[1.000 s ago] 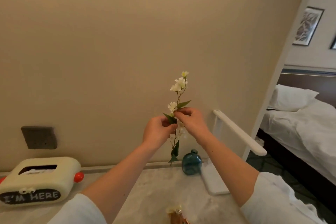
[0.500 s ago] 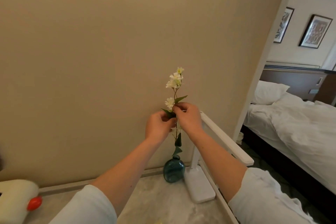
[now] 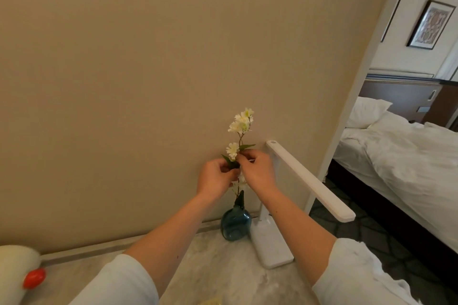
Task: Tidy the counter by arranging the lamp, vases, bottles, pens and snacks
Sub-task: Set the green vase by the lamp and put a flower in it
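A white flower sprig (image 3: 240,129) with green leaves stands upright, its stem reaching down into a small round blue glass vase (image 3: 235,223) at the back of the marble counter (image 3: 218,270). My left hand (image 3: 216,179) and my right hand (image 3: 257,171) both pinch the stem at mid-height, fingertips touching. A white desk lamp (image 3: 307,181) stands right beside the vase, its base (image 3: 272,247) on the counter and its flat arm slanting forward to the right.
A cream tissue box with a red knob (image 3: 34,278) sits at the far left edge. A beige wall backs the counter. To the right the counter ends; beyond lies a bed (image 3: 401,156) with white linen.
The sprig has gone down with both hands, from beside and above the vase until its stem sits in the vase. The view has swung right, pushing the tissue box out to the left.
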